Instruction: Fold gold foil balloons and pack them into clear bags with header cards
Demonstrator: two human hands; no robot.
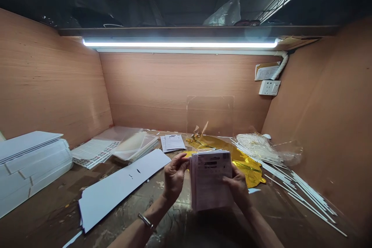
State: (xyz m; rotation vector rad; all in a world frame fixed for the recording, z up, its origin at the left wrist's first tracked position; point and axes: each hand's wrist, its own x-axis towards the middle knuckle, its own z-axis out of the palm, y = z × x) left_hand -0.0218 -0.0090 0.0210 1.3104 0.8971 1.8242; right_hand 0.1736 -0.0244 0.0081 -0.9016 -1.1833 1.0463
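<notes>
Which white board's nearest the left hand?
The long loose white board with two small dark slits, lying flat by itself just left of the left hand. The other white boards sit stacked further off at far left.

This is a cramped workshop booth, a bench-work bay for hand assembly rather than a home or an office. Bare plywood panels (177, 89) line the back and sides, and a fluorescent tube light (180, 43) runs along a shelf edge overhead. A white wall socket (269, 87) is fixed at the back corner. The scuffed brown worktop (55, 201) carries trade stock in bulk: stacked white boards (31, 166), bundles of white plastic sticks (308, 197), gold foil (247, 166), clear plastic sheets (135, 145) and a stack of printed sheets (210, 180).
</notes>
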